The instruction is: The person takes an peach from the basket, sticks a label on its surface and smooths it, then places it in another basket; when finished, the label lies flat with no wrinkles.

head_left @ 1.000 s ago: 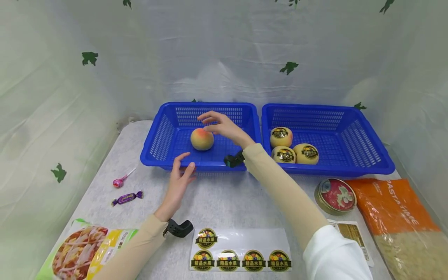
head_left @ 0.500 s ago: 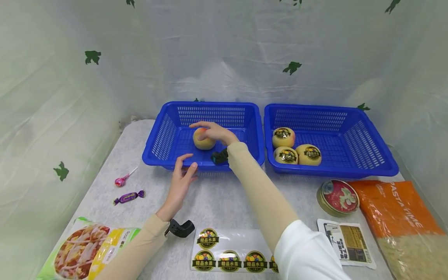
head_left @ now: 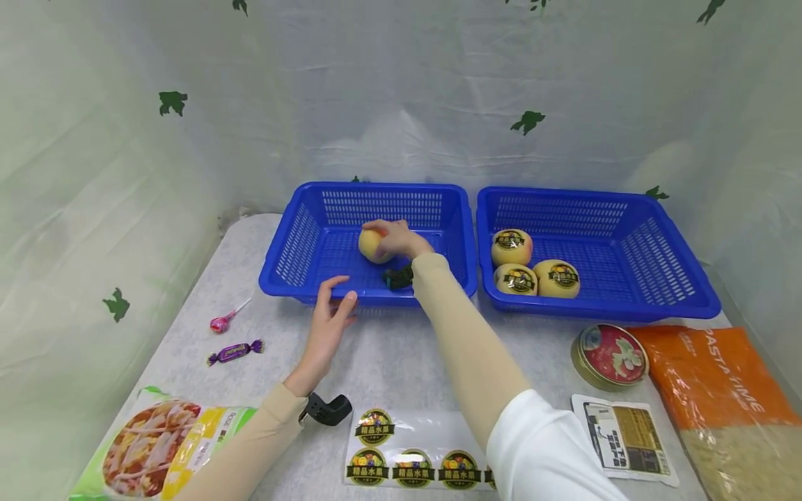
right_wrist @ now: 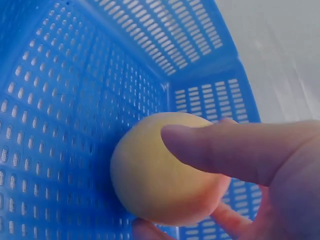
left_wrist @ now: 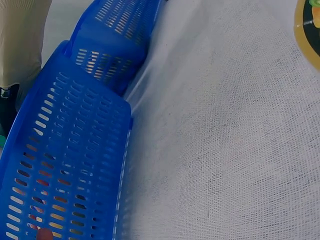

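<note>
A yellow peach with a red blush (head_left: 370, 245) is in the left blue basket (head_left: 276, 268). My right hand (head_left: 401, 240) grips it from the right. In the right wrist view the thumb (right_wrist: 215, 147) presses on the peach's (right_wrist: 155, 175) near side, and other fingertips show beyond and below it. My left hand (head_left: 322, 337) is at the front rim of the same basket, thumb and index finger spread apart with nothing between them. One fingertip shows against the basket's slotted wall (left_wrist: 65, 150) in the left wrist view.
In the right blue basket (head_left: 639, 306) sit three stickered peaches (head_left: 557, 280). A label sheet (head_left: 432, 438) lies in front. Around it are a round tin (head_left: 610, 356), a pasta bag (head_left: 727, 396), a white-and-gold packet (head_left: 623, 438), a lollipop (head_left: 221, 323), a purple candy (head_left: 234, 353) and a green-yellow food bag (head_left: 150, 445).
My right hand has come down onto the peach and closed its fingers round it; the peach has shifted slightly to the right. The left hand has stayed at the basket's front rim.
</note>
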{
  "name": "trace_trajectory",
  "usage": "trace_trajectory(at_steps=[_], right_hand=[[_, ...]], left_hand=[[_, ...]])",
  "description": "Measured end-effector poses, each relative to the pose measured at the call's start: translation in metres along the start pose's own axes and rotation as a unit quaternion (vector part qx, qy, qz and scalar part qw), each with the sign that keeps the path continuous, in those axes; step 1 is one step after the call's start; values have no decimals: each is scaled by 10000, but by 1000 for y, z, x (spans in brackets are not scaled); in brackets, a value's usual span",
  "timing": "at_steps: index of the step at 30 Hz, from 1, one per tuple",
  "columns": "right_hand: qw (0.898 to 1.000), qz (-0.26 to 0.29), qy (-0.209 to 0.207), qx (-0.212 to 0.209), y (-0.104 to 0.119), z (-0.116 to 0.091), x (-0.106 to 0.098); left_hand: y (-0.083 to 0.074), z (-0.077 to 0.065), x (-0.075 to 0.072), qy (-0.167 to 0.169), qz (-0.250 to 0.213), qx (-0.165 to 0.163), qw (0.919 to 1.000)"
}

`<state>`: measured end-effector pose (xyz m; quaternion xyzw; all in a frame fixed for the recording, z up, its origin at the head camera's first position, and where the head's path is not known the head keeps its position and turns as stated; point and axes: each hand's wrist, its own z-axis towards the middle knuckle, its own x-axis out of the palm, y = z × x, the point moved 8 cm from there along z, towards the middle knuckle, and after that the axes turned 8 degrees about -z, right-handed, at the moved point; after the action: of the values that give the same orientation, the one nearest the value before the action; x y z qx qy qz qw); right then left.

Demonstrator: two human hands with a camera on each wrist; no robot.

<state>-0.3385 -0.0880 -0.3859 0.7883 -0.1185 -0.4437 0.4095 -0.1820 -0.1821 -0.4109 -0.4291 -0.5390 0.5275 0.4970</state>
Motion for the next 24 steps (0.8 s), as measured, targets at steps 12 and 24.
trace_trajectory(at_steps=[12, 24], right_hand=[[9864, 1436, -726, 345, -17, -7, -20], [9703, 2218, -123, -956, 14, -27, -44]], left_hand=[[0, -1, 1, 28, -15, -51, 10000], [1, 0, 1, 12, 43, 28, 10000]])
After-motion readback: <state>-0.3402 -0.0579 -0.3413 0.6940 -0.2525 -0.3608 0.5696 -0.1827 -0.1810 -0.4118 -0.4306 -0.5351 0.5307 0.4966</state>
